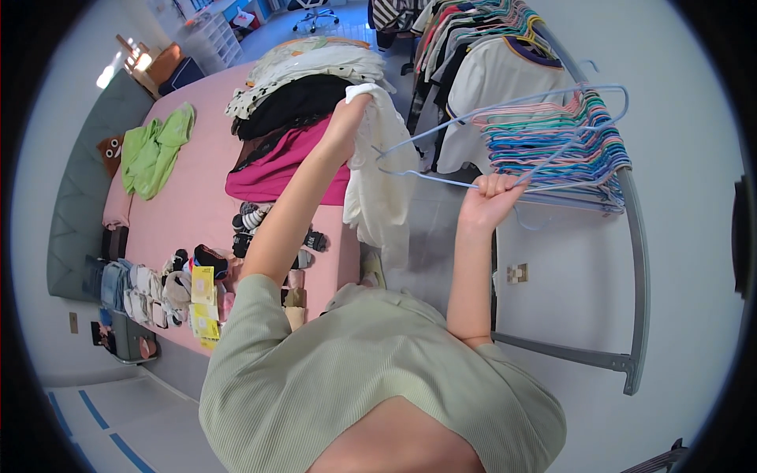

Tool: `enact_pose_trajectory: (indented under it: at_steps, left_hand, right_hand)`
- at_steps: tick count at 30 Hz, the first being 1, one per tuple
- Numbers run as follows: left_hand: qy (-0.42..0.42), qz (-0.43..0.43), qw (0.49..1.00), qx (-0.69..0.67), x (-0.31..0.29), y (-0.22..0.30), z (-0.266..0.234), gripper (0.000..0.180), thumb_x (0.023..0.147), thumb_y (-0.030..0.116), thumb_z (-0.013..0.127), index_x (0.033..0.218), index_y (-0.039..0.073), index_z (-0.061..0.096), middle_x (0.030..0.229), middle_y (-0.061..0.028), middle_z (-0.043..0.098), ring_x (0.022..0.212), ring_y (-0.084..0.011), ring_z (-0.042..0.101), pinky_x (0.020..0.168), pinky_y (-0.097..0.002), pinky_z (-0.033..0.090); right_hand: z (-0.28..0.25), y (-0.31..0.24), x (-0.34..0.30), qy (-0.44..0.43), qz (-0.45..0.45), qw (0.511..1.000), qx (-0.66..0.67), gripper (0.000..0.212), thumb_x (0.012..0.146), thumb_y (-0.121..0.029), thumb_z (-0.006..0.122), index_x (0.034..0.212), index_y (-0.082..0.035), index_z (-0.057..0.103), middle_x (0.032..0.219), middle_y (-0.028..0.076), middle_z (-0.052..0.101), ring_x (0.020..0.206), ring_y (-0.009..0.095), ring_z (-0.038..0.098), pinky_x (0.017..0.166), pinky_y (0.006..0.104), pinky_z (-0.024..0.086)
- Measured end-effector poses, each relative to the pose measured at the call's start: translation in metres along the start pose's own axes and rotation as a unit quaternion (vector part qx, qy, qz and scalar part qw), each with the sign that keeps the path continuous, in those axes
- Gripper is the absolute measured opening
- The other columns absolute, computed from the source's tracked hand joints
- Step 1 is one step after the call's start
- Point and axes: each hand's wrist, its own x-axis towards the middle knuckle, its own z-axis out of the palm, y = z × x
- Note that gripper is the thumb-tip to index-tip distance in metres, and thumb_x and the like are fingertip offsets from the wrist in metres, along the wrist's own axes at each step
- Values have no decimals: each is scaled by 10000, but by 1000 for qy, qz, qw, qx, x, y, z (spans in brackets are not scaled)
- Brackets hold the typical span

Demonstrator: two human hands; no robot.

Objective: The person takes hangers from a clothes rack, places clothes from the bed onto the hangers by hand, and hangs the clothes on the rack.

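My left hand (349, 122) is raised in front of me and closed on the upper edge of a white garment (377, 193). The cloth hangs down past the bed's edge, and its exact kind is hard to make out. To the right, my right hand (490, 201) is a fist around a light blue clothes hanger (445, 180). The hanger lies sideways, with one end reaching the white garment and the other over the rack. Whether that end is inside the garment or only beside it, I cannot tell.
Stacked clothes (292, 162) lie on the pink bed (209, 102), with a green hoodie (154, 150) and rolled socks nearby. At right, a grey metal rack (640, 299) carries many spare hangers (552, 150) and hung shirts, including a white T-shirt (501, 83).
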Motion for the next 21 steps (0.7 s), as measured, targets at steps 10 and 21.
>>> enact_pose_trajectory:
  at_steps: [10,21]
  left_hand:
    - [-16,-20,996,-90,-7,14,8,275,834,229,447,988,26,548,873,-86,600,778,-219,592,693,-358,476]
    - [28,104,982,154,33,-3,-68,277,759,215,555,923,-2,606,828,-90,623,738,-195,602,660,-317,472]
  right_hand:
    - [-42,65,1,-30,12,979,-199,435,871,-297,548,540,-53,408,507,-2,393,435,55,331,411,200,237]
    - [-57,36,49,-267,11,759,-594,437,840,-304,570,511,-20,523,458,-41,366,467,42,308,464,231,218]
